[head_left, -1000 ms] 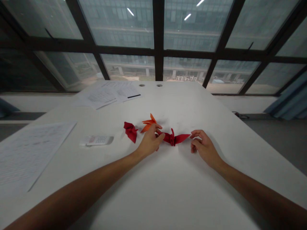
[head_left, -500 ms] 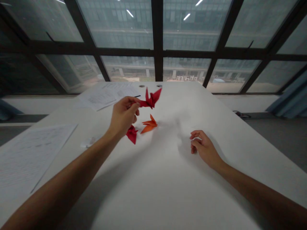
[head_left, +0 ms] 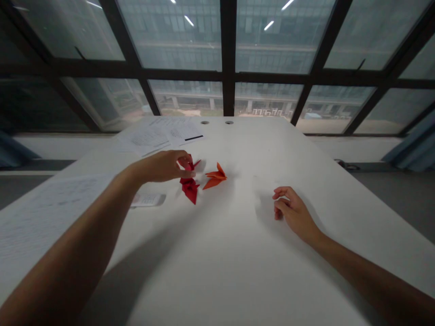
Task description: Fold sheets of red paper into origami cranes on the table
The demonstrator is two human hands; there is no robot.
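My left hand (head_left: pixel 165 165) is low over the white table, thumb and fingers closed on a red origami crane (head_left: pixel 192 166) that they partly hide. Just in front of it, nearer to me, lies a second red origami crane (head_left: pixel 190 191), touching or almost touching the first. To the right of both, an orange origami crane (head_left: pixel 216 177) rests on the tabletop. My right hand (head_left: pixel 292 209) lies on the table further right, its fingers loosely curled and slightly apart, with nothing seen in them.
Printed sheets (head_left: pixel 152 136) lie at the table's back left, and more paper (head_left: pixel 44 226) is at the left under my forearm. A small white device (head_left: pixel 148 200) sits by my left wrist. Two round holes (head_left: pixel 229 122) mark the far edge, before large windows (head_left: pixel 268 99).
My left hand has lowered the red crane from mid-air down to beside the other red crane. The white device shows more now. My right hand has hardly moved.
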